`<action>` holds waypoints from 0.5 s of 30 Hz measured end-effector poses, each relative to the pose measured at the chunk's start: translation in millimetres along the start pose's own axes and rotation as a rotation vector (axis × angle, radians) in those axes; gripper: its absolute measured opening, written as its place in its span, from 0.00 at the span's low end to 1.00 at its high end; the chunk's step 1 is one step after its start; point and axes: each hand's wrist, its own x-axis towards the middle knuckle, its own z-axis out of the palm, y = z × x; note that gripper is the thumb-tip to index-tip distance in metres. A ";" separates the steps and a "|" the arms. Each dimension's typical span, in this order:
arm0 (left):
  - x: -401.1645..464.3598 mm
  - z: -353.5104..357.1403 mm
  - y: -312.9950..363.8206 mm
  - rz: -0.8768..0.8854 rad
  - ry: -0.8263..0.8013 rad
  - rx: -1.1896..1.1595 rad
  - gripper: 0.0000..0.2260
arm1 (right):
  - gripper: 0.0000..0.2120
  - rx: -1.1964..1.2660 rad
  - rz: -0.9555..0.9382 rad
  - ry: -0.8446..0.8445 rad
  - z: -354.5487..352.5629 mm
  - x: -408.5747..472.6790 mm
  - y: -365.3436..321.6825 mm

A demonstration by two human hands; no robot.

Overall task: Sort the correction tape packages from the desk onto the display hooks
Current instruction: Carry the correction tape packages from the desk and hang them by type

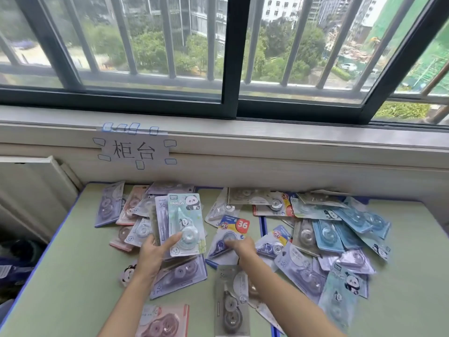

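Gathering step: left hand (pixel 155 249) grips a fanned stack, mint panda package (pixel 185 223) in front, mid-desk (pixel 73 251); right hand (pixel 240 246) pinching the "36" package (pixel 232 235). Hooks aren't visible, so hanging comes next

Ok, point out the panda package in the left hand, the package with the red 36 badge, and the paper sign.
panda package (pixel 185 216): head view, on its mint card front.
36 badge package (pixel 234 227): head view, on its printed top.
paper sign (pixel 133 149): head view, on the handwritten characters.
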 end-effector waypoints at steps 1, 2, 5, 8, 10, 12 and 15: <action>-1.2 8.1 1.5 -0.005 -0.011 0.001 0.45 | 0.36 0.095 -0.022 -0.023 -7.0 3.2 0.7; -1.5 15.4 2.0 -0.008 -0.023 0.003 0.43 | 0.33 0.165 -0.041 -0.048 -17.0 -3.5 -3.3; 0.4 37.1 1.0 0.000 -0.045 -0.016 0.40 | 0.22 0.309 -0.135 -0.110 -51.5 -23.5 -18.3; 0.8 59.1 0.5 0.034 -0.074 0.024 0.40 | 0.32 0.428 -0.204 -0.111 -83.1 -26.8 -23.4; -0.6 70.9 0.4 0.050 -0.098 0.046 0.37 | 0.36 0.508 -0.241 -0.112 -103.0 -26.9 -20.5; 3.2 78.5 -4.6 0.047 -0.097 0.092 0.46 | 0.30 0.531 -0.284 -0.086 -123.0 -34.7 -15.0; 20.1 82.5 -26.3 0.036 -0.201 0.123 0.56 | 0.20 0.579 -0.361 -0.052 -149.5 -42.0 0.9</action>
